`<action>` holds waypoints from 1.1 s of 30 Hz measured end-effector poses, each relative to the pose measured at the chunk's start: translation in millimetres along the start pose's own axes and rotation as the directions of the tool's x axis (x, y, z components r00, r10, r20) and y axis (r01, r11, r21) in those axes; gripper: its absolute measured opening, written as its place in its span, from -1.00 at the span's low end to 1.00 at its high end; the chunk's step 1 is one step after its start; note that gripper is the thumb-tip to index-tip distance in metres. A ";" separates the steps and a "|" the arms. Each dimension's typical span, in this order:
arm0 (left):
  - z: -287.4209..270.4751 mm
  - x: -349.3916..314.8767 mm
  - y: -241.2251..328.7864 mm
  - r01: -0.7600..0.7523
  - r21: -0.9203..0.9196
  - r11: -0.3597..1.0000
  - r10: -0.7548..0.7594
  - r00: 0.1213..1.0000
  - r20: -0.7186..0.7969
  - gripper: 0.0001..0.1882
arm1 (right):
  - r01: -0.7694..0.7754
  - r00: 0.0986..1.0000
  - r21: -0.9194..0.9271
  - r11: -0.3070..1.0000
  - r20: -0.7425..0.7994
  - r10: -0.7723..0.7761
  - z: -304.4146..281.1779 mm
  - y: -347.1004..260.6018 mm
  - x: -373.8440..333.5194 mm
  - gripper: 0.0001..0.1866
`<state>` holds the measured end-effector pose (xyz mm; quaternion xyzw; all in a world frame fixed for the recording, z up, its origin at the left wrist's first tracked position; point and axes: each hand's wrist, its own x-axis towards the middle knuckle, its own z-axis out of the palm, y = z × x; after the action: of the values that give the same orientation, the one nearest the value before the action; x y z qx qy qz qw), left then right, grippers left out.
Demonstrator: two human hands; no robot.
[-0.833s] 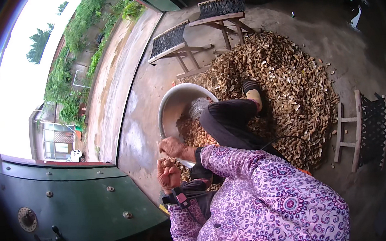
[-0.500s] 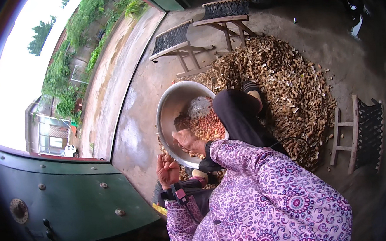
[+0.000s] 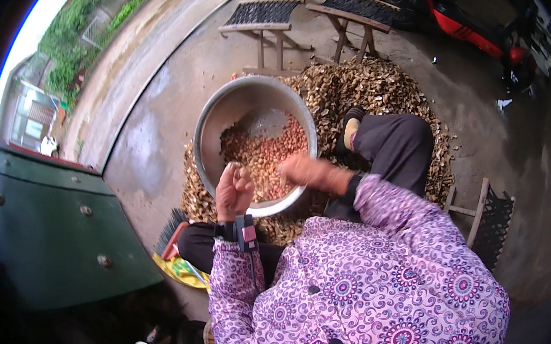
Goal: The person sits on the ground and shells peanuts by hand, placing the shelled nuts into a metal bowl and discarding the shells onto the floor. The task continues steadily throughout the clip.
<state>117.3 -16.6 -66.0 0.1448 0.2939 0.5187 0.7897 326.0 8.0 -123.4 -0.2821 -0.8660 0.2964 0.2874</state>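
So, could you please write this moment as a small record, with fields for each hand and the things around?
Left hand: fingers bent inward, at the basin's near side; contents unclear
Right hand: motion-blurred, at the basin's right side; grip unclear
Basin: round, metal, holding reddish and light-brown peanuts
Shells: heaped on the floor around the basin
Stools: three, two beyond the basin, one at right
Scooter: red, upper right
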 end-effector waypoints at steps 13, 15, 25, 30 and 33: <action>-11.4 32.2 7.6 0.000 0.093 0.996 0.026 0.961 -0.276 -0.91 | -0.127 0.514 0.898 0.422 -0.304 0.802 -222.3 41.3 -85.2 -0.74; -8.6 31.4 9.5 0.007 0.186 0.983 0.049 0.954 -0.297 -0.89 | -0.109 0.502 0.907 0.407 -0.303 0.810 -217.4 45.1 -88.3 -0.74; 8.9 32.2 7.6 0.025 0.380 0.925 0.118 0.930 -0.348 -0.86 | -0.187 0.521 0.870 0.456 -0.305 0.797 -208.9 57.0 -84.4 -0.74; 9.3 36.2 9.4 0.006 0.505 0.863 0.247 0.867 -0.433 -0.82 | -0.117 0.568 0.878 0.464 -0.325 0.757 -206.2 62.6 -83.8 -0.74; 7.1 39.0 11.3 0.027 0.548 0.836 0.278 0.841 -0.464 -0.82 | -0.168 0.564 0.862 0.478 -0.314 0.763 -208.6 62.3 -85.8 -0.75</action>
<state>124.7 23.9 -66.7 0.2308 0.6202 0.4881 0.5691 542.5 66.2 -56.3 -0.4657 -0.3663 0.5751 0.5641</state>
